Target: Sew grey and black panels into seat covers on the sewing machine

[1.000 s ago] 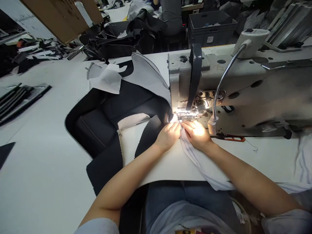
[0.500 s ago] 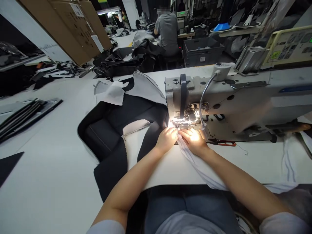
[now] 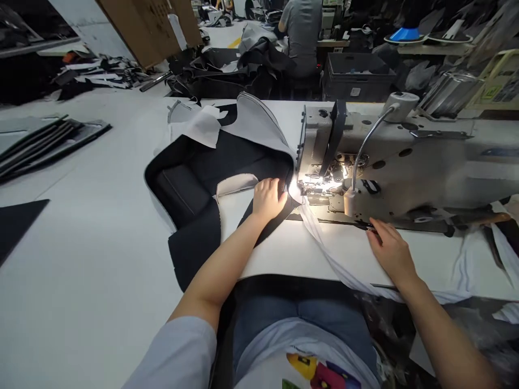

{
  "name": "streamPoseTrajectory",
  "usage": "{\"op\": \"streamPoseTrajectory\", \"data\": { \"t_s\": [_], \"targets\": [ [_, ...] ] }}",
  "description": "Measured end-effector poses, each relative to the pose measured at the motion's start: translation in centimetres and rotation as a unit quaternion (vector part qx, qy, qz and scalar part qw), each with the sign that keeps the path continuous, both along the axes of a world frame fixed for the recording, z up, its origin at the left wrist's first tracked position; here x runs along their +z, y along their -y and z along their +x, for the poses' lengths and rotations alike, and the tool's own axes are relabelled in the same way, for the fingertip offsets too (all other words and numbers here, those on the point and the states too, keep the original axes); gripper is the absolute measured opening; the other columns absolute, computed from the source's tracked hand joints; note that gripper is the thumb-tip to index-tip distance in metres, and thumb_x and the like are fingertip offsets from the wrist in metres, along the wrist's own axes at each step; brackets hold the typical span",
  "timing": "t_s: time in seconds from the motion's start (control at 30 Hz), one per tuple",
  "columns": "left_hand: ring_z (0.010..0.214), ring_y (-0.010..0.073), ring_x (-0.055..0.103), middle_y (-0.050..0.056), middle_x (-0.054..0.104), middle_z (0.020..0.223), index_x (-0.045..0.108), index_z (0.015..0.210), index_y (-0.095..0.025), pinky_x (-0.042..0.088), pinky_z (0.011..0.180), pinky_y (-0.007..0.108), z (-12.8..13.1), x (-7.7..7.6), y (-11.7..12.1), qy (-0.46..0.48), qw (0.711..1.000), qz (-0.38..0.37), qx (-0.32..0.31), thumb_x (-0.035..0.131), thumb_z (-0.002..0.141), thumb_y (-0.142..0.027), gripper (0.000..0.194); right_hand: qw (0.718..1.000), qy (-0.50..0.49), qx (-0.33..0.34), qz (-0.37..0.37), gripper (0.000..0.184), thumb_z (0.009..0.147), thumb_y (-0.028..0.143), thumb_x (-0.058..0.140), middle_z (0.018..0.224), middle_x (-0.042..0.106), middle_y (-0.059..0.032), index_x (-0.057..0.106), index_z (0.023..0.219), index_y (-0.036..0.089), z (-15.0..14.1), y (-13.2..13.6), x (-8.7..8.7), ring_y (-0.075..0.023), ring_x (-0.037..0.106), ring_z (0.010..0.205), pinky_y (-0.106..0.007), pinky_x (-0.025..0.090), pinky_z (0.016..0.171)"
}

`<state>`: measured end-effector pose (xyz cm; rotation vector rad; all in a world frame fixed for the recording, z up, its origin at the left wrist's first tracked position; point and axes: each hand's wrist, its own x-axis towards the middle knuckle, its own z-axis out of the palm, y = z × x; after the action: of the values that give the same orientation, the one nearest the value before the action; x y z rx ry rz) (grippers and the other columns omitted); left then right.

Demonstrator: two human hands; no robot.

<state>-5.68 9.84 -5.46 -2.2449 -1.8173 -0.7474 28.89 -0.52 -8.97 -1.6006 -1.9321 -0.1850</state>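
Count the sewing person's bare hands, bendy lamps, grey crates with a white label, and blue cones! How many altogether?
Hands: 2 (left hand, right hand)
Bendy lamp: 1
Grey labelled crate: 1
Blue cone: 1
Total: 5

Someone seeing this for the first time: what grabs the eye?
Probably the brightly lit needle area of the grey sewing machine, right of centre. Left of it sprawls a black padded cover, with the left hand on it. A pale striped strip trails from the needle area toward the front edge.
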Motion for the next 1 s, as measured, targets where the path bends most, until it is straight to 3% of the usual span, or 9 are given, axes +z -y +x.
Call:
{"op": "streamPoseTrajectory", "data": {
  "t_s": [0.13,0.27,0.37,0.5,0.7,0.77,0.83,0.93,1.0],
  "targets": [
    [0.108,0.0334,0.055,0.017,0.064,0.110,0.061,0.108,-0.013,0.038,0.093,0.046,-0.2,0.5,-1.8,-0.009,0.996,-0.060,0.057,0.049,0.092,-0.047,0.039,0.999,0.009,-0.025,0.024,0.043,0.092,0.039,0.048,0.126,0.060,-0.0171,0.063,0.124,0.014,-0.2,0.1,0.0,-0.0308,0.055,0.115,-0.048,0.048,0.099],
    [0.109,0.0350,0.053,0.017,0.067,0.105,0.063,0.100,-0.013,0.037,0.091,0.048,0.1,1.6,-2.8,-0.014,0.993,-0.096,0.065,0.044,0.093,-0.052,0.044,0.999,0.037,-0.013,0.024,0.035,0.091,0.035,0.048,0.107,0.067,-0.0139,0.069,0.113,0.017,-0.1,-0.1,0.3,-0.0285,0.058,0.101,-0.047,0.048,0.094],
    [0.108,0.0342,0.053,0.017,0.068,0.104,0.064,0.098,-0.013,0.038,0.091,0.049,-0.5,1.9,-1.8,-0.021,0.991,-0.115,0.061,0.040,0.094,-0.052,0.046,0.998,0.056,-0.006,0.027,0.030,0.090,0.028,0.047,0.099,0.068,-0.0126,0.071,0.105,0.017,-0.3,0.1,0.4,-0.0261,0.059,0.091,-0.045,0.050,0.090],
    [0.109,0.0347,0.051,0.017,0.066,0.107,0.062,0.103,-0.013,0.040,0.091,0.050,-2.7,1.0,2.8,-0.044,0.989,-0.115,0.076,0.048,0.091,-0.050,0.042,0.995,0.086,0.011,0.045,0.030,0.092,0.024,0.045,0.098,0.069,-0.0116,0.069,0.108,0.017,-0.7,0.7,0.7,-0.0256,0.061,0.091,-0.042,0.050,0.090],
    [0.108,0.0362,0.054,0.019,0.062,0.111,0.060,0.103,-0.013,0.037,0.095,0.055,-6.0,0.2,12.8,-0.031,0.995,-0.062,0.075,0.056,0.089,-0.044,0.034,0.991,0.073,0.113,0.022,0.037,0.096,0.023,0.039,0.103,0.070,-0.0091,0.061,0.127,0.020,-1.7,1.7,1.1,-0.0239,0.063,0.094,-0.039,0.050,0.091],
    [0.117,0.0338,0.052,0.018,0.058,0.123,0.060,0.109,-0.016,0.028,0.106,0.056,-5.9,1.3,15.1,-0.010,1.000,0.001,0.028,0.055,0.090,-0.034,0.027,0.988,0.074,0.138,-0.009,0.042,0.096,0.023,0.037,0.099,0.069,-0.0090,0.057,0.133,0.021,-3.0,1.9,1.1,-0.0235,0.064,0.091,-0.038,0.051,0.087],
    [0.126,0.0311,0.047,0.014,0.053,0.134,0.059,0.116,-0.022,0.021,0.113,0.053,-4.9,2.7,16.1,-0.018,0.993,0.026,-0.110,0.057,0.088,-0.032,0.030,0.989,0.077,0.125,-0.028,0.044,0.097,0.025,0.035,0.096,0.068,-0.0093,0.054,0.137,0.020,-4.6,2.2,1.2,-0.0229,0.063,0.088,-0.035,0.052,0.079],
    [0.134,0.0328,0.040,0.011,0.049,0.141,0.063,0.114,-0.025,0.023,0.114,0.048,-2.4,4.0,15.0,-0.071,0.938,-0.046,-0.337,0.076,0.073,-0.036,0.044,0.991,0.089,0.084,-0.048,0.044,0.099,0.035,0.037,0.095,0.066,-0.0089,0.054,0.136,0.019,-7.1,2.4,1.6,-0.0224,0.063,0.083,-0.031,0.049,0.065],
    [0.128,0.0351,0.045,0.012,0.057,0.132,0.068,0.099,-0.022,0.030,0.110,0.047,-0.8,4.0,13.2,-0.106,0.910,-0.117,-0.383,0.085,0.061,-0.033,0.042,0.991,0.095,0.069,-0.059,0.045,0.098,0.041,0.038,0.091,0.065,-0.0081,0.057,0.133,0.018,-8.1,2.5,1.8,-0.0226,0.062,0.081,-0.031,0.046,0.060]
  ]
}}
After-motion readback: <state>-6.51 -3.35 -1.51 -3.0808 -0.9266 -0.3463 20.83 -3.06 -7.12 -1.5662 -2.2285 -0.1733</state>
